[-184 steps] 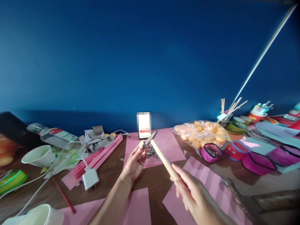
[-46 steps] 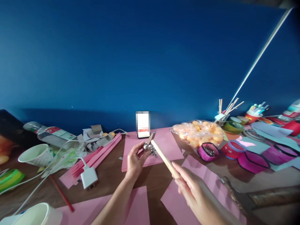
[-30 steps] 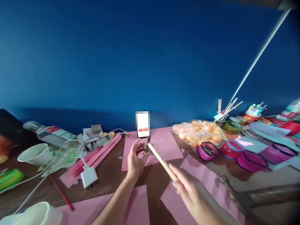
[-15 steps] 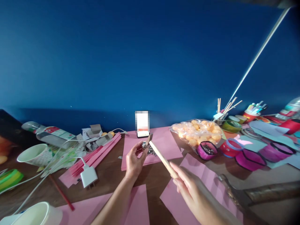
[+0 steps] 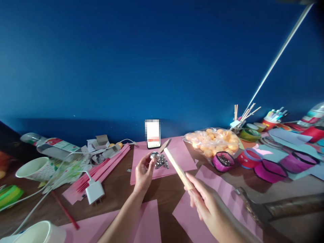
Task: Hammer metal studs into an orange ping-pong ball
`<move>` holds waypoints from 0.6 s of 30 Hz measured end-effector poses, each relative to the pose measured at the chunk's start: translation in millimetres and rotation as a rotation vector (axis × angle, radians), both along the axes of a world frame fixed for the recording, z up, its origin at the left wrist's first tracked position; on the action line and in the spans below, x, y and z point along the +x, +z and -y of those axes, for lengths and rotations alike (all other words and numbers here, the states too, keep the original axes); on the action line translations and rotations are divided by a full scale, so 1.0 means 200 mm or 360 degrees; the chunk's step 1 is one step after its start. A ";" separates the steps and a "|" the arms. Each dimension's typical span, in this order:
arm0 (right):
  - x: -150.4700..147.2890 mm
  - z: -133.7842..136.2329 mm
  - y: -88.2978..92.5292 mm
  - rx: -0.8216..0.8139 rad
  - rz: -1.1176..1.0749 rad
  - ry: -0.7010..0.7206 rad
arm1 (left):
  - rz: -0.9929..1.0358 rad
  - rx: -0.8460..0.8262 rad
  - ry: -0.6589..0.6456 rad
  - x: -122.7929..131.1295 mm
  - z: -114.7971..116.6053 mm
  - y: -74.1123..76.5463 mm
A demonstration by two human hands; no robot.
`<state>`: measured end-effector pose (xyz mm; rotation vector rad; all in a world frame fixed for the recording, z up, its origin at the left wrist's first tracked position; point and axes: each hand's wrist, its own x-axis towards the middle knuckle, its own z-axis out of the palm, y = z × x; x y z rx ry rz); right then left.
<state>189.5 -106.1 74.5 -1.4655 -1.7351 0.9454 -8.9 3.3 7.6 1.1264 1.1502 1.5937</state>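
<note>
My left hand point(image 5: 144, 172) is closed around a shiny silver ball-like piece point(image 5: 154, 155), its fingertips and thumb pinching it. Just right of those fingertips, a small heap of silver metal bits point(image 5: 162, 162) lies on the pink paper point(image 5: 181, 157); the bits are too small to name. In my right hand point(image 5: 202, 199) is a pale wooden stick point(image 5: 178, 169), slanting up and left with its far end near the heap. A brown pointed strip point(image 5: 165, 145) lies behind the heap, beside an upright phone point(image 5: 154, 145).
To the right are a clear bag of orange balls point(image 5: 212, 140), a purple cup of small metal bits point(image 5: 223, 161) and a hammer point(image 5: 278, 207). On the left are a plastic bottle point(image 5: 60, 145), paper cup point(image 5: 35, 168), charger with cable point(image 5: 95, 191) and pink paper strips point(image 5: 106, 168).
My left hand has shifted slightly left, away from the heap, so more of the heap and the brown strip shows. The stick in my right hand has moved slightly right.
</note>
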 end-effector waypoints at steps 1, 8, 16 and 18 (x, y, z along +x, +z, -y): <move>0.00 0.00 0.00 0.0019 0.0000 0.0012 | -0.0019 -0.0007 -0.0003 0.00 0.00 0.00; 0.06 -0.06 0.00 0.0363 0.0251 -0.0031 | 0.0052 -0.0099 0.0025 -0.01 -0.01 -0.01; 0.16 -0.15 -0.14 0.0520 0.1155 -0.0197 | 0.0136 -0.0225 0.0138 -0.02 -0.03 0.00; 0.18 -0.15 -0.15 0.0520 0.1310 -0.0224 | 0.0129 -0.0216 0.0129 -0.02 -0.03 -0.01</move>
